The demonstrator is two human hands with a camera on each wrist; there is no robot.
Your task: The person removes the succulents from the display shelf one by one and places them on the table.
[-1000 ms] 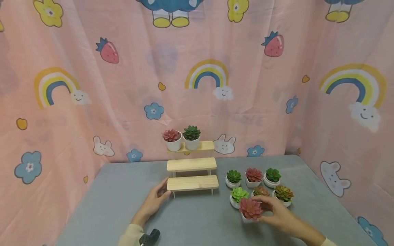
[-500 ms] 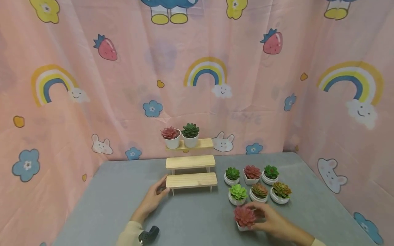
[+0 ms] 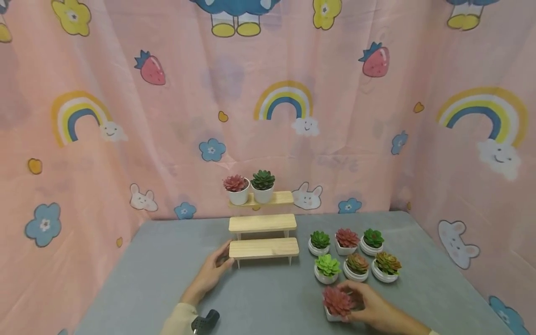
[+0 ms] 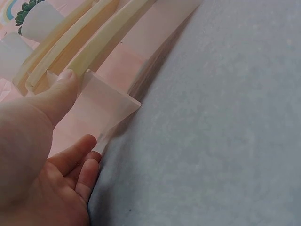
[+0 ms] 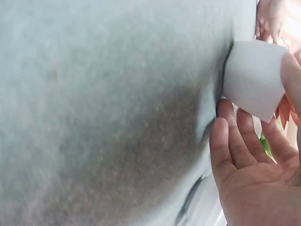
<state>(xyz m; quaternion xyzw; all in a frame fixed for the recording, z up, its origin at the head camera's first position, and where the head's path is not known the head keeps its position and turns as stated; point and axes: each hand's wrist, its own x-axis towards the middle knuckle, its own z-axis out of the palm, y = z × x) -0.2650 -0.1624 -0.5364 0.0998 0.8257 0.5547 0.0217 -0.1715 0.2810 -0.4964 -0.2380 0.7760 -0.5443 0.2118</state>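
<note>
My right hand grips a red potted succulent by its white pot, near the front of the table. Up close in the right wrist view, the white pot has its base at the grey surface, with my thumb and fingers on its sides. My left hand rests at the left end of the lowest tier of a wooden stepped shelf. In the left wrist view, the thumb touches the plank's end, and loosely bent fingers sit beside the clear leg.
Several small potted succulents stand in two rows behind my right hand, among them a bright green one and a brown-red one. The top tier carries a pink succulent and a dark green one. A patterned pink curtain hangs behind.
My right hand has brought the red succulent toward the front of the table and slightly left, away from the other pots. My left hand has stayed at the shelf's end.
</note>
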